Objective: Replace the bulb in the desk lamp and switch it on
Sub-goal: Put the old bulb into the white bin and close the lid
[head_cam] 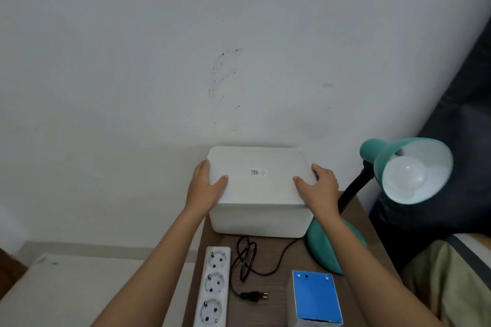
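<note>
A: Where are the hands?
B: Left hand [206, 186] and right hand [318, 186] grip the left and right edges of the white box [259, 186], thumbs on its lid.
A: And the desk lamp [377, 162]?
B: Right of the box, bulb [405, 174] in its shade, unlit. Its plug [253, 295] lies loose on the table [276, 308], between the power strip [214, 287] and a blue carton [316, 297]

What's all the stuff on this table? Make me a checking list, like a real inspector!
Surface: brown table, crowded.
Job's things: green lamp with a white bulb in its shade; blue box at the near edge.
Clutter: white box by the wall.
Hands: left hand and right hand hold the white box's lid at its two ends.
Cables: black cord coiled loose; its plug lies outside the power strip.
Surroundings: scuffed white wall; dark fabric on the right.
</note>
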`<state>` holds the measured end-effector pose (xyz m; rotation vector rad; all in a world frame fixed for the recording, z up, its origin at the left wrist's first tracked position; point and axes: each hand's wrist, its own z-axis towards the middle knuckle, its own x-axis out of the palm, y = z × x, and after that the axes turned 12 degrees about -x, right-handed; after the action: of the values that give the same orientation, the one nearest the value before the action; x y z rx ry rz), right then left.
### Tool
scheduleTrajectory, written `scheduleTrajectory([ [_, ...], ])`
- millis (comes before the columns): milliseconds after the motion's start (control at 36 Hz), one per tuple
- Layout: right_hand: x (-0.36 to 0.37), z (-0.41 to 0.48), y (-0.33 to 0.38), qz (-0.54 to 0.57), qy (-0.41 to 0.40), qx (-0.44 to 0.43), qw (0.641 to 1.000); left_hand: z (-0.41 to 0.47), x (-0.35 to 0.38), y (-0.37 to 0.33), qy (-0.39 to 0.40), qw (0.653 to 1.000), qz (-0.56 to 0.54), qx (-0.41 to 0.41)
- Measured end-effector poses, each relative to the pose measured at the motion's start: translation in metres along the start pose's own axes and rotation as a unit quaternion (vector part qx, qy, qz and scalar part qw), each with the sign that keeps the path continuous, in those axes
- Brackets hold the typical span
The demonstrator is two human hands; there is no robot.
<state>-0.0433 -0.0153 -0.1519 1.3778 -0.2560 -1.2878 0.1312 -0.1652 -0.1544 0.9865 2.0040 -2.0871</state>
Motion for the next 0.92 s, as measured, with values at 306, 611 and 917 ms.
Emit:
scheduleTrajectory([
  [306,-0.002,0.006,-0.004,0.007,-0.027,0.002,1.000,0.008,0.003,-0.003,0.004,1.000,0.002,0.014],
  [611,0.001,0.006,-0.012,0.062,-0.050,0.023,0.997,0.008,0.009,-0.005,-0.003,1.000,0.011,0.001],
  [917,0.003,0.005,-0.018,0.130,-0.090,0.040,0.987,0.008,0.012,-0.004,-0.022,1.000,0.003,-0.007],
])
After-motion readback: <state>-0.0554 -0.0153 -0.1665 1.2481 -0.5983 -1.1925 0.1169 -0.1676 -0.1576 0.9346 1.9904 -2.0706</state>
